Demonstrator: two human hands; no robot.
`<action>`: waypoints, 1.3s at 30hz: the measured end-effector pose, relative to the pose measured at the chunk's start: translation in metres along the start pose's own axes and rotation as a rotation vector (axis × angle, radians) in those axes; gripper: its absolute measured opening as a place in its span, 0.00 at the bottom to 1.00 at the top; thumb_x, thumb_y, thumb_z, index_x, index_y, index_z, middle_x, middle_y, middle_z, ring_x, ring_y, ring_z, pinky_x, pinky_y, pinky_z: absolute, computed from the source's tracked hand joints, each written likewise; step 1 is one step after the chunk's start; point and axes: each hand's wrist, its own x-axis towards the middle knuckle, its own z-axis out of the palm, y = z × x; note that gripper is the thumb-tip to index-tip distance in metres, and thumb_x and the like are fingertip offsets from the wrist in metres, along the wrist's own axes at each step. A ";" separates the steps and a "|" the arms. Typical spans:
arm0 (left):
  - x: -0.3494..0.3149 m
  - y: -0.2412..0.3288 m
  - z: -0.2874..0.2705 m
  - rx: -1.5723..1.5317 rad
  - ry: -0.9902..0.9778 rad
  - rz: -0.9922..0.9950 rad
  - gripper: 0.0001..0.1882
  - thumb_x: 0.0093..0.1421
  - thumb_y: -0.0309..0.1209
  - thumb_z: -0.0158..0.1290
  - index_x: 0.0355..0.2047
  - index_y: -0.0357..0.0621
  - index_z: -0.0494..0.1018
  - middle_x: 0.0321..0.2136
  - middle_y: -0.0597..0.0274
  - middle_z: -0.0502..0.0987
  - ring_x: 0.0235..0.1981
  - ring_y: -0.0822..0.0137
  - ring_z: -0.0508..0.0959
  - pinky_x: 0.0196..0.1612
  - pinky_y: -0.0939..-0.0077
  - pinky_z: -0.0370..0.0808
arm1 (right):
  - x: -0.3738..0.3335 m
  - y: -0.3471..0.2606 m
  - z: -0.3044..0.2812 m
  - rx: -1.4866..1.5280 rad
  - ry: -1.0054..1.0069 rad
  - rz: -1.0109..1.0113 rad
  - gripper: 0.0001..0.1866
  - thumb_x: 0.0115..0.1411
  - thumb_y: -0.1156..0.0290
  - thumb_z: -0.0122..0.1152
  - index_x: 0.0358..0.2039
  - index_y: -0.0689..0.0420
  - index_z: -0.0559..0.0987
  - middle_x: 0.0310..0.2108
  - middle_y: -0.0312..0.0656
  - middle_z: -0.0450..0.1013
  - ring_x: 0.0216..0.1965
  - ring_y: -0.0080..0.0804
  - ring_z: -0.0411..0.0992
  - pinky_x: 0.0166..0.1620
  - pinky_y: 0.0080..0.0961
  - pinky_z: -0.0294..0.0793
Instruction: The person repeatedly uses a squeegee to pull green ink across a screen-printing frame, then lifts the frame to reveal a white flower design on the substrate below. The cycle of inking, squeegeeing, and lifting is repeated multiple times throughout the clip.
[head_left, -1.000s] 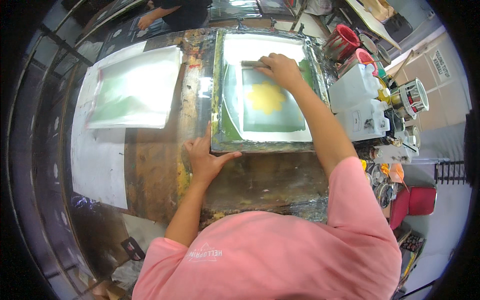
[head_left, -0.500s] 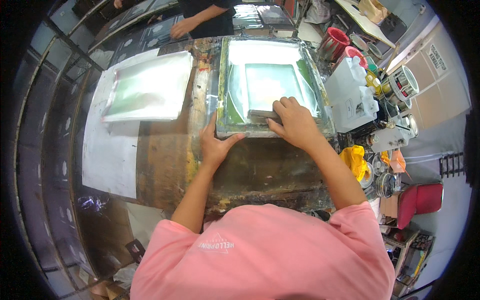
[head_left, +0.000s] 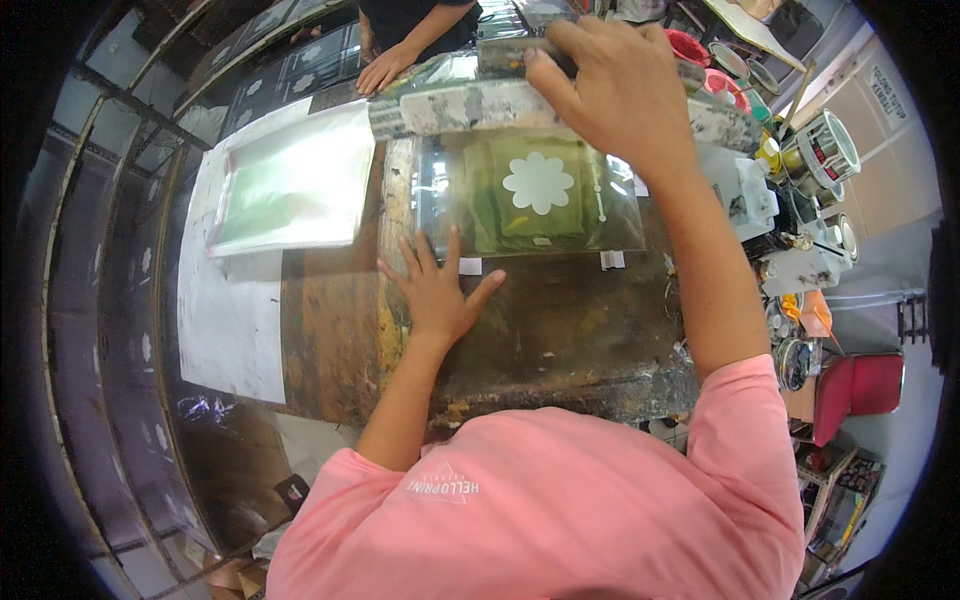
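- I think the step in hand is keeping the big flat frame with grey and white smears on its edge (head_left: 450,110) up and out of the way. Its near side is tipped up off the brown wooden table (head_left: 540,340).
- The see-through plastic sheet (head_left: 628,225) lies flat on the table in front of me, just below the raised edge. On it I see a white flower shape with round petals (head_left: 538,183), and a murky green patch (head_left: 485,205) shows around the flower.
- The flower may be wet; I can't tell by looking. To me, the next move calls for keeping the frame high, and for a soft touch on the sheet's edge, well away from the flower.
- My right hand (head_left: 620,90) is high up at the far side, with the arm stretched long. My thumb and fingers are bent tight around a dark flat bar (head_left: 508,58). My hand hides whether they hold the frame too.
- My left hand (head_left: 435,305) is low, palm down, with all its fingers spread wide and nothing in them. The tips are at the sheet's near left corner. I can't tell if they press on it.
- Two small white tabs (head_left: 470,266) sit along the sheet's near edge. Off to my left, a shiny clear plastic pile (head_left: 290,190) lies partly on a big white paper (head_left: 230,330).
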 end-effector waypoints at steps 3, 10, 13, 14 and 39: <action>-0.008 0.002 0.018 -0.020 0.080 0.036 0.61 0.61 0.79 0.44 0.79 0.42 0.53 0.79 0.39 0.51 0.80 0.39 0.46 0.70 0.15 0.27 | 0.017 0.003 -0.004 0.056 0.048 0.031 0.22 0.62 0.52 0.59 0.27 0.60 0.82 0.25 0.52 0.79 0.33 0.53 0.80 0.45 0.49 0.73; 0.036 0.014 -0.025 -0.527 0.361 0.141 0.51 0.60 0.63 0.64 0.68 0.30 0.69 0.68 0.39 0.71 0.75 0.43 0.62 0.77 0.33 0.40 | 0.033 0.006 -0.010 0.126 0.107 0.014 0.22 0.61 0.53 0.59 0.23 0.60 0.81 0.25 0.51 0.78 0.33 0.52 0.79 0.44 0.48 0.72; 0.062 0.009 -0.051 -0.666 0.471 0.119 0.46 0.61 0.58 0.67 0.64 0.30 0.74 0.64 0.38 0.75 0.73 0.43 0.67 0.78 0.43 0.47 | 0.040 0.007 -0.013 0.134 -0.001 0.063 0.21 0.61 0.53 0.60 0.24 0.61 0.81 0.26 0.52 0.79 0.34 0.53 0.79 0.44 0.49 0.71; 0.066 -0.001 -0.059 -0.672 0.481 0.080 0.45 0.62 0.59 0.65 0.64 0.29 0.74 0.64 0.38 0.75 0.73 0.43 0.67 0.78 0.44 0.48 | 0.039 0.007 -0.013 0.124 0.031 0.044 0.21 0.61 0.53 0.60 0.24 0.61 0.81 0.27 0.52 0.79 0.34 0.53 0.79 0.44 0.49 0.71; 0.069 -0.181 -0.011 -0.241 0.632 -0.211 0.29 0.62 0.54 0.65 0.52 0.43 0.83 0.60 0.45 0.76 0.65 0.47 0.72 0.76 0.31 0.45 | 0.024 0.014 0.000 0.002 -0.052 0.034 0.24 0.70 0.49 0.55 0.46 0.57 0.85 0.43 0.51 0.82 0.45 0.52 0.78 0.51 0.43 0.70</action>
